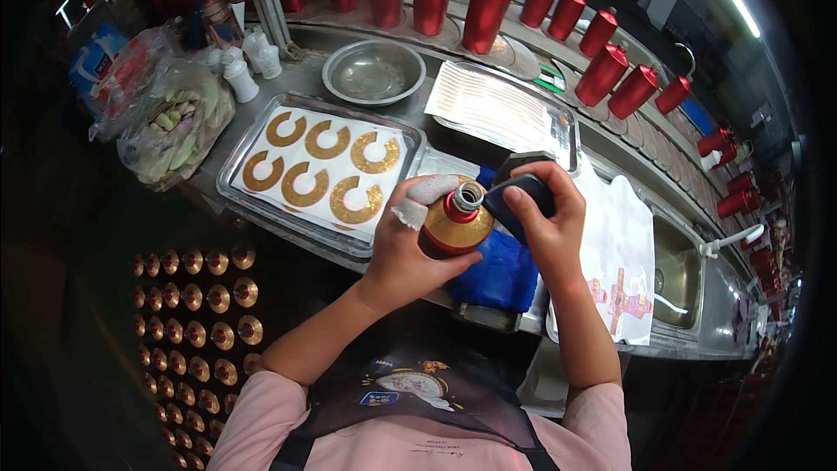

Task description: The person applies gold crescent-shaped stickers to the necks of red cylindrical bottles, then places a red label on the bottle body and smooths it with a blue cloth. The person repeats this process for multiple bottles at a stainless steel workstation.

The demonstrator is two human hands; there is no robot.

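Left hand (408, 250) wraps a bottle (458, 231), right hand (558, 214) pinches a dark block (503, 206) beside its neck (468, 198) — likely smoothing; next calls for steady turning.

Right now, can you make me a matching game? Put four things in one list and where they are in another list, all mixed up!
Things:
1. Gold-shouldered bottle
2. Dark flat piece
3. Gold C shapes
4. Round metal bowl

Places:
A. On a white sheet in a metal tray
B. Held in the right hand
C. Just beyond the tray's far edge
D. Held in the left hand

Right pairs: 1-D, 2-B, 3-A, 4-C
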